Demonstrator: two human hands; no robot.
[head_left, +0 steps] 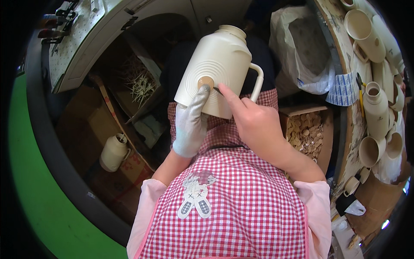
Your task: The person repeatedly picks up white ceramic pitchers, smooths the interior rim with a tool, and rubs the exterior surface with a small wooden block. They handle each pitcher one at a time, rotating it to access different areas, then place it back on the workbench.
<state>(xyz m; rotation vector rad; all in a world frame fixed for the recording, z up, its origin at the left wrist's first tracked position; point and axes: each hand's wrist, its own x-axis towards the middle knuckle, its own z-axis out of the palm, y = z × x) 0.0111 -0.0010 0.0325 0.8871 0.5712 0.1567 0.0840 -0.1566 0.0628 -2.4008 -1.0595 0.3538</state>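
A cream plastic jug body [233, 56] with a side handle [257, 82] lies tilted over my lap, its round neck pointing away from me. Concentric ridges on its wall surround a small round tan disc [205, 83]. My left hand [190, 125], in a pale glove, grips the lower part of the jug body, with the thumb on the disc's edge. At the disc's right side is my bare right hand [256, 118], index finger stretched along the wall and the other fingers curled. A small dark tip shows by that fingertip; what it belongs to is hidden.
At the right, a box [306, 134] holds many tan discs, below a white plastic bag [302, 52]. Several cream jug parts [376, 116] crowd the right-hand bench. Another cream jug [114, 153] stands in a carton at the left, near a box of pale scraps [140, 82].
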